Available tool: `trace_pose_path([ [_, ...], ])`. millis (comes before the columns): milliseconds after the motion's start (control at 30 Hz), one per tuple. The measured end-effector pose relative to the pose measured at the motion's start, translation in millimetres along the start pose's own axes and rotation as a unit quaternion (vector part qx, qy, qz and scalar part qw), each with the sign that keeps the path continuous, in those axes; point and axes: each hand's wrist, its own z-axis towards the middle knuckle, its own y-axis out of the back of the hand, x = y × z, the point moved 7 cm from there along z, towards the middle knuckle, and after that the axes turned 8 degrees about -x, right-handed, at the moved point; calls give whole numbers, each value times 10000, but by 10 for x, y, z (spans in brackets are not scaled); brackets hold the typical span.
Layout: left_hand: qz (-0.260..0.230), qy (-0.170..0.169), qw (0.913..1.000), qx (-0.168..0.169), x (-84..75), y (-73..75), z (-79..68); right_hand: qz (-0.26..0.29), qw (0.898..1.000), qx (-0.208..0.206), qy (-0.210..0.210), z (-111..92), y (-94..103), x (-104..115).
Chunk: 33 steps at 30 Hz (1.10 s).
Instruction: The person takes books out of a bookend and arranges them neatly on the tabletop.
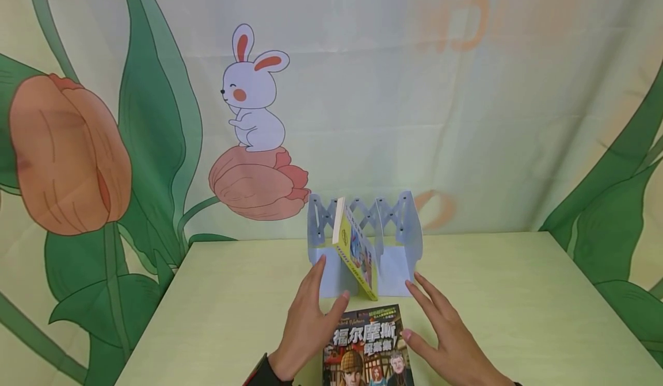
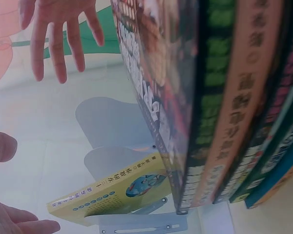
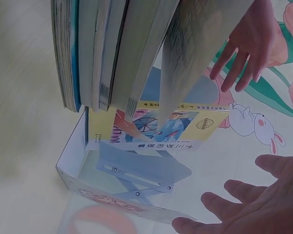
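My left hand (image 1: 311, 320) and right hand (image 1: 448, 334) hover with fingers spread, holding nothing, on either side of a stack of books (image 1: 375, 369). The top book has a dark cover with large white Chinese characters and cartoon figures; several spines (image 2: 229, 122) show beneath it in the left wrist view. Just beyond stands a pale blue expandable book rack (image 1: 414, 230) with crisscross bars. A yellow book (image 1: 357, 253) stands tilted inside it, leaning toward its left side. In the right wrist view, the fingers of my right hand (image 3: 254, 204) are parted and apart from the rack.
The light green tabletop (image 1: 207, 305) extends to both sides of the rack. Behind it hangs a curtain (image 1: 352, 98) printed with a rabbit, tulips and green leaves, close to the rack's back.
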Motion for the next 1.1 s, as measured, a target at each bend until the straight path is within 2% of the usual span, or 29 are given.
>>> trace_pose_path([
  [367,-282,43,9995,-112,-31,-61,151,-1,9999,-49,104,12,18,15],
  [600,-280,-99,9992,-274,-56,-61,249,-5,9999,-53,157,15,15,25],
  [1100,-585,-130,9978,-291,-19,-164,441,0,9996,-83,255,18,1,27],
])
